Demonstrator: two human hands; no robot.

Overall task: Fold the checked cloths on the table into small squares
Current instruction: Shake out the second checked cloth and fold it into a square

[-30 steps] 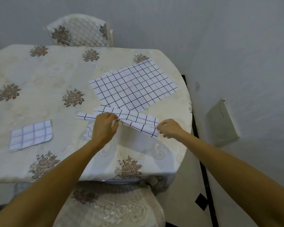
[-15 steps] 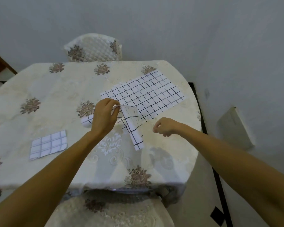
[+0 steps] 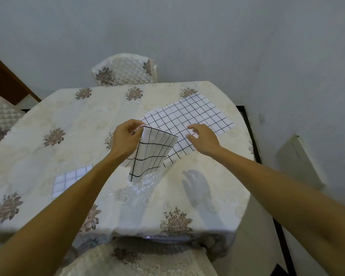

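My left hand (image 3: 126, 139) pinches the top corner of a white cloth with a black grid (image 3: 151, 154), which hangs folded above the table. My right hand (image 3: 202, 139) hovers to its right with fingers loosely spread, holding nothing, over a second checked cloth (image 3: 189, 118) that lies spread flat at the table's far right. A small folded checked square (image 3: 70, 179) lies on the table's left side, partly behind my left forearm.
The table (image 3: 68, 124) wears a cream cloth with brown flower prints. Quilted chairs stand at the far side (image 3: 126, 69), at the left edge (image 3: 0, 120) and right below me (image 3: 139, 261). A grey wall runs close along the right.
My right hand let go of the cloth's end and moved up over the flat cloth. My left hand lifted the cloth, so it now hangs doubled from its pinch.
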